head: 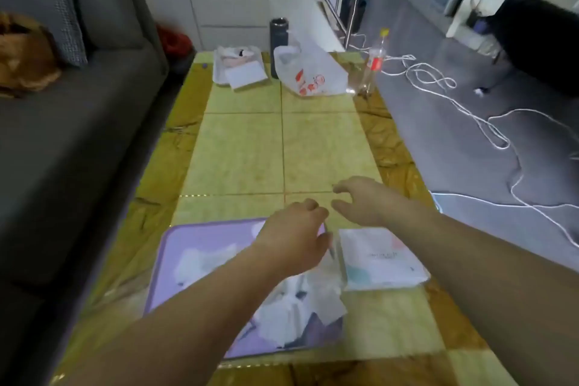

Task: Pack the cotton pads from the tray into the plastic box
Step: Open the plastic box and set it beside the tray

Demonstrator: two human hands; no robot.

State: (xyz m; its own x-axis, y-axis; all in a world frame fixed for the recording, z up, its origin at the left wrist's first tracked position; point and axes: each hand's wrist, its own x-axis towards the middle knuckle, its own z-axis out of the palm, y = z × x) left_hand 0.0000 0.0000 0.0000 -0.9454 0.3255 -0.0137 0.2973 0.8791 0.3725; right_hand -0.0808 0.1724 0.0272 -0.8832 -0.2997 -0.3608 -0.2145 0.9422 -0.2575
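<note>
A purple tray [200, 238] lies at the table's near edge with several white cotton pads [297, 307] heaped in its right half. My left hand [294, 238] hovers over the tray's far right corner, knuckles up and fingers curled under; whatever they hold is hidden. My right hand [360, 200] reaches past the tray above the bare table, fingers spread and empty. Just right of the tray sits a flat white printed box or pack [382, 257]. A clear plastic box [241, 69] with white contents stands at the table's far end.
The long yellow-green tiled table [282, 141] has a white printed plastic bag [310, 75], a dark flask [279, 37] and a clear bottle [374, 63] at its far end. A grey sofa [78, 103] runs along the left. White cables [470, 110] trail on the floor to the right.
</note>
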